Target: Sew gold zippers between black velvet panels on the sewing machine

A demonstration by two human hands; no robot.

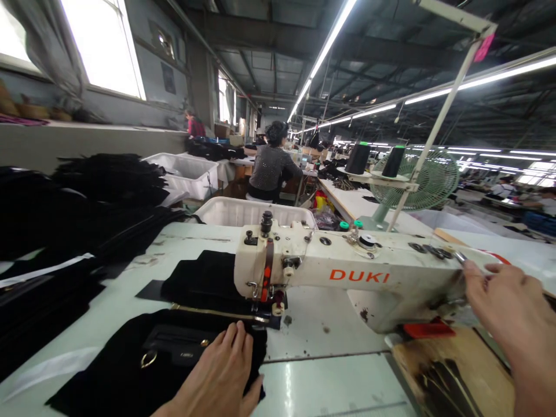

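Note:
My left hand lies with its fingers stretched out on a black fabric piece, just in front of the sewing machine's needle area. A black pocket patch with gold-coloured fittings sits on that fabric, partly under my hand. A gold zipper runs along the fabric's far edge to the presser foot. Another black panel lies beyond the zipper. My right hand is at the right end of the white sewing machine, fingers bent, around a small silvery metal piece; its kind is unclear.
Stacks of black fabric pieces fill the left side. White plastic bins stand behind the table. Black thread cones and a green fan are beyond the machine. A wooden tray sits at right. A co-worker sits ahead.

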